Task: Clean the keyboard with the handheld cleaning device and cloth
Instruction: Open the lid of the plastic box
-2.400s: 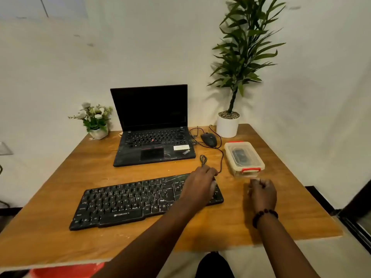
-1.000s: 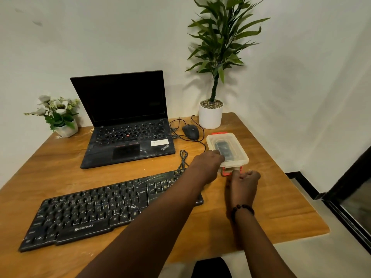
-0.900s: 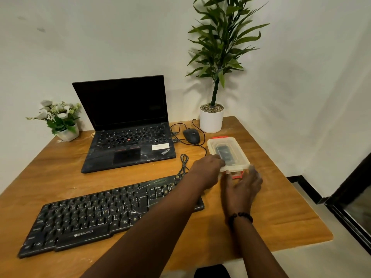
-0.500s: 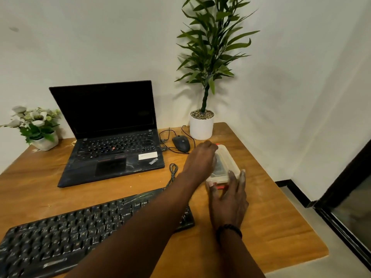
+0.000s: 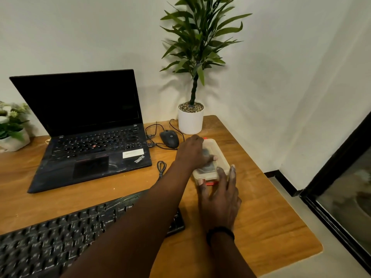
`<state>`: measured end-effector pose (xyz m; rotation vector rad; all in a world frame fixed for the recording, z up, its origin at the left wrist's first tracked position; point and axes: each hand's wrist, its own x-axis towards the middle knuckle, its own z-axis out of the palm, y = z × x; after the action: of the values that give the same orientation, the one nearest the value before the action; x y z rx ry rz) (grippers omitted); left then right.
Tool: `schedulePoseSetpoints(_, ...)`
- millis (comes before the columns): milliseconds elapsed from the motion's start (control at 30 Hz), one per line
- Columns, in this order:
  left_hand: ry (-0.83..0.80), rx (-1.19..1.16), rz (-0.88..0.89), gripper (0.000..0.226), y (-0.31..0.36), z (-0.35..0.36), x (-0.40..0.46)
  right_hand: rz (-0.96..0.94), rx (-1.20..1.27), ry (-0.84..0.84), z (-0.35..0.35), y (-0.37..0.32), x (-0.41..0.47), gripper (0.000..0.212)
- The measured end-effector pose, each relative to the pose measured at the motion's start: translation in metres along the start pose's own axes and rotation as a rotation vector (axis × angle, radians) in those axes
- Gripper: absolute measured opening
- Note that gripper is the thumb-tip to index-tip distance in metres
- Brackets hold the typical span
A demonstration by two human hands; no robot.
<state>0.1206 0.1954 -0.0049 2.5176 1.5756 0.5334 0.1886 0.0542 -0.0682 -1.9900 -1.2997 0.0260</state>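
Nearest the viewer, the black full-size keyboard (image 5: pixel 60 233) lies along the front of the wooden worktop (image 5: pixel 267 213), untouched by either hand; 2.4 seconds ago the left hand rested on its right end, and it has since left it. Both hands have moved forward to the clear plastic lidded box with red clips (image 5: pixel 215 157), which a second ago they had only just reached. That suggests the cleaning itself has not begun and the step in hand is opening the box to get at the tools.

The right hand (image 5: pixel 219 197) lies low over the worktop, wrist with a dark bead bracelet (image 5: pixel 220 233) towards the viewer, fingers straight and spread, their tips at the box's near end by the red clip (image 5: pixel 209 183); it grips nothing. The left hand (image 5: pixel 192 152) reaches across from the left, forearm passing over the keyboard's right end, and its palm covers the lid with the fingers curled down around the box, holding it steady. A dark object shows through the lid, probably the handheld cleaning device; no cloth is visible.

Further back stand the black wired mouse (image 5: pixel 169 138), the open black laptop (image 5: pixel 88 135), the tall green plant in a white pot (image 5: pixel 190 119) and a small white flower pot (image 5: pixel 12 127) at the left edge.
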Motion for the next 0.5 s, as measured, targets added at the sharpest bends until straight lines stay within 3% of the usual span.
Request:
schedulePoseSetpoints(233, -0.153, 0.026, -0.156, 0.101, -0.006, -0.01, 0.013, -0.022, -0.014, -0.006, -0.001, 0.003, 0.002, 0.068)
schedulePoseSetpoints(367, 0.082, -0.144, -0.323, 0.091, 0.004, 0.001, -0.007, 0.009, 0.028, 0.017, -0.002, 0.003, 0.005, 0.071)
schedulePoseSetpoints(433, 0.188, -0.264, -0.514, 0.075, 0.008, 0.003, -0.018, 0.062, 0.078, 0.034, -0.004, 0.001, 0.007, 0.075)
schedulePoseSetpoints(500, 0.188, -0.466, -0.729, 0.062, 0.007, 0.002, -0.025, 0.13, 0.125, 0.028, -0.008, -0.003, 0.011, 0.079)
